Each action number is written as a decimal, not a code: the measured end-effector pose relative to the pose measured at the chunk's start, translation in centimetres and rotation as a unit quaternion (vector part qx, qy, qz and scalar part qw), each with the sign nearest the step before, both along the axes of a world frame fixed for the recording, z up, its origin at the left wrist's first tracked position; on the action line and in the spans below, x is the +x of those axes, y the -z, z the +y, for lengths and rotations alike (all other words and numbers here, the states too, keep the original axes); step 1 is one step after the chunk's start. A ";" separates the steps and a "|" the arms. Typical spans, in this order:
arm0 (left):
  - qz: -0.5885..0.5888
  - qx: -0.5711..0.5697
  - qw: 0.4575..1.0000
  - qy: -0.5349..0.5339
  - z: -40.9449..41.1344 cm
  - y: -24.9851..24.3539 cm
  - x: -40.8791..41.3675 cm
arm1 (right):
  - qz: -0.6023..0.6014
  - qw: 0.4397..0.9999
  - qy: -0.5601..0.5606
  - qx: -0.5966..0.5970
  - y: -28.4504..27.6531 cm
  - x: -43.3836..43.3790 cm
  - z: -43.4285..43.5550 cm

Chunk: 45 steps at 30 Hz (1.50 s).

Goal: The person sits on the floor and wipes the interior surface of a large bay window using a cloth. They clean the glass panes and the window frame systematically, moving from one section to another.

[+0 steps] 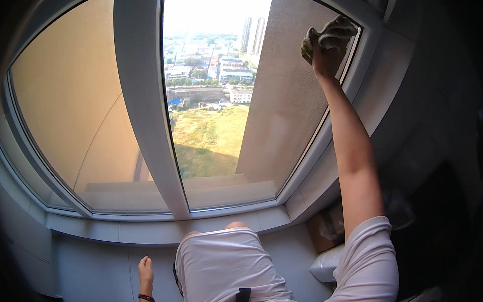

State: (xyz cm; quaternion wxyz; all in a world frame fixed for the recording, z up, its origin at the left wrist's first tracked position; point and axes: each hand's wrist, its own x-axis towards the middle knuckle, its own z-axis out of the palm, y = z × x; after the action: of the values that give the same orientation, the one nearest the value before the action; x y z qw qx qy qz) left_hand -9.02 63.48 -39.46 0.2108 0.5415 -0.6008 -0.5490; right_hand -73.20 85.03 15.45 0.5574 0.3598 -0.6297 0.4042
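Observation:
My right hand [329, 60] is raised to the upper right corner of a window pane [280, 109], holding a crumpled grey cloth [335, 32] with a yellowish-green part against or close to the glass. The arm stretches up along the pane's right edge. My left hand [146, 270] hangs low at the left, below the sill, with a dark bracelet at the wrist. It touches nothing visible, and its fingers look loosely curled; whether they are closed fully cannot be told.
A wide frame post [143, 94] divides the window panes. The tiled sill [148, 232] runs just before my knees. At the lower right stand a cardboard box [324, 230] and a white plastic-wrapped package [328, 263]. Buildings and a grassy field show outside.

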 end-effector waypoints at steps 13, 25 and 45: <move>0.573 -0.205 0.778 0.155 10.6 -28.7 -31.6 | -0.542 0.673 -0.503 -0.020 20.5 26.3 -1.9; 0.529 0.070 0.823 0.193 14.7 -26.2 -28.7 | -0.427 0.790 -0.269 0.348 20.5 29.3 2.0; 0.599 0.532 0.477 0.362 27.6 -19.8 -35.3 | -0.688 0.632 -0.304 -0.187 33.1 26.4 26.4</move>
State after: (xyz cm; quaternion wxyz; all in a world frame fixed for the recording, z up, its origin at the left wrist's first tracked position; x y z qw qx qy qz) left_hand -44.34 91.05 -19.62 -0.0262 -0.1757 -0.0646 -0.9820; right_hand -46.82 111.42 -17.68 -0.1365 0.0362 -0.5965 0.7901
